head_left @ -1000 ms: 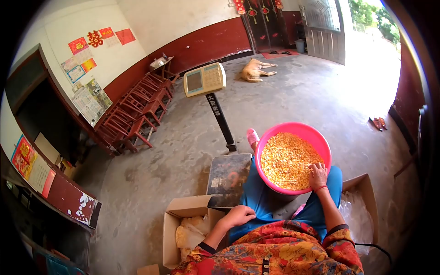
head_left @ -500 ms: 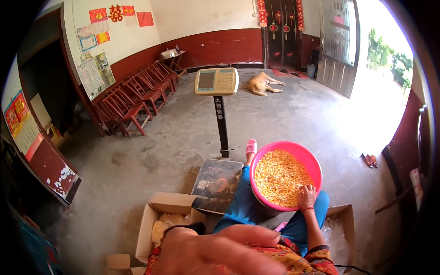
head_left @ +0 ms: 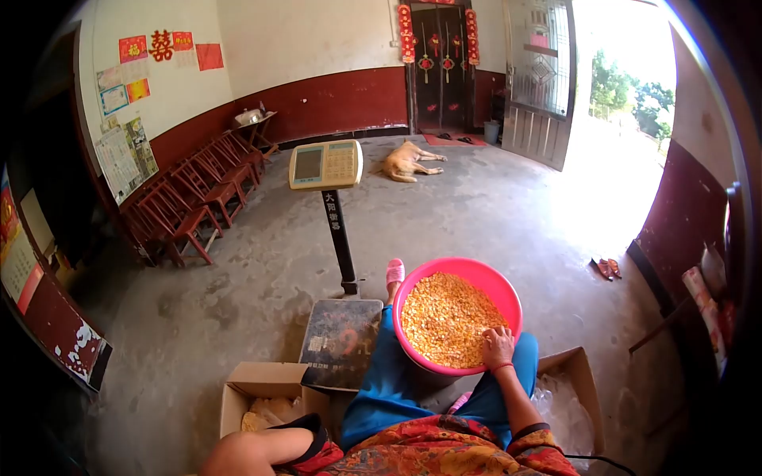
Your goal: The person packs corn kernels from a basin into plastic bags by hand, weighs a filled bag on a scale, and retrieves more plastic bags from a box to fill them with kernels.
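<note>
A pink basin (head_left: 508,297) full of yellow-orange corn kernels (head_left: 444,321) rests at my knees. Over the kernels, at the basin's lower right, is my right hand (head_left: 498,347), its fingers bent and close together. What they hold, if anything, is too small to make out. A red band circles that wrist. My left forearm (head_left: 258,451) shows bare at the bottom left, bent up near the camera, and the hand itself is out of view.
A platform scale (head_left: 343,337) with its display (head_left: 325,165) stands left of the basin. Open cardboard boxes (head_left: 266,371) (head_left: 586,381) flank my legs. A dog (head_left: 409,161) lies on the floor. Red chairs (head_left: 190,222) line the left wall; slippers (head_left: 606,268) lie right.
My left hand rose from my left thigh, passed close before the camera and left the view. My right hand stays at the kernels. The camera view has shifted.
</note>
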`<state>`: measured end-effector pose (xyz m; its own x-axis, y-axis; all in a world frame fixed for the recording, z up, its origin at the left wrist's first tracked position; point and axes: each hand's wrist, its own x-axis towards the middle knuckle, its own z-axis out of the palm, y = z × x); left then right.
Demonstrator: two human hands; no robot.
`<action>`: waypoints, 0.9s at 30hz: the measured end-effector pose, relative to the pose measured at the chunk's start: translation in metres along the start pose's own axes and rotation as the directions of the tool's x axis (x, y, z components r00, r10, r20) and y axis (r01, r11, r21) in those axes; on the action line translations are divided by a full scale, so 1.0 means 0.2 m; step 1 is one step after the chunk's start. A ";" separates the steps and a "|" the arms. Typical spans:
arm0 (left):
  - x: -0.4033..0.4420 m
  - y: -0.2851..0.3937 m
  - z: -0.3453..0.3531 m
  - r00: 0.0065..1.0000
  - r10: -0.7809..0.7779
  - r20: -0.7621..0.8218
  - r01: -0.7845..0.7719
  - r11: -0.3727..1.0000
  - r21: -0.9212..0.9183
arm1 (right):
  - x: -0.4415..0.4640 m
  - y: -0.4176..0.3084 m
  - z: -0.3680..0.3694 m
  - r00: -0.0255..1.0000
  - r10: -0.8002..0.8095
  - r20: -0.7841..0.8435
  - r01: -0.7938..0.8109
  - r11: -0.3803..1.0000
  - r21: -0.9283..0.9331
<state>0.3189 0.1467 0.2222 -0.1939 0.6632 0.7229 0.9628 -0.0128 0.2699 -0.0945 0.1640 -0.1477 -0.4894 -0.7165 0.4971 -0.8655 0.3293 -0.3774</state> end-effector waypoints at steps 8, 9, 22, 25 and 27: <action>-0.50 -0.53 -0.07 0.598 -0.338 -0.727 0.279 0.938 -0.207 | 0.00 0.02 0.03 1.000 -0.002 -0.014 0.002 1.000 0.011; -0.57 -0.61 -0.08 0.369 -0.486 -0.792 0.459 0.836 -0.300 | 0.00 0.03 0.04 1.000 0.000 -0.022 0.000 1.000 0.014; -1.45 -1.53 0.69 0.196 -0.587 -0.786 0.881 -0.246 0.404 | 0.00 -0.01 0.01 1.000 0.027 -0.015 -0.028 0.997 -0.066; -1.46 -1.53 0.67 0.211 -0.560 -0.801 0.899 -0.211 0.384 | 0.00 -0.01 0.03 0.998 0.062 -0.015 -0.063 0.995 -0.072; -1.44 -1.53 0.67 0.229 -0.583 -0.780 0.888 -0.203 0.412 | 0.00 -0.03 0.01 0.997 0.078 -0.009 -0.078 0.996 -0.043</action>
<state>0.1066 0.0598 -0.1548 -0.7521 -0.4244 0.5042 -0.2901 0.9002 0.3249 -0.0897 0.1613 -0.1474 -0.5562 -0.6834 0.4729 -0.8284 0.4101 -0.3816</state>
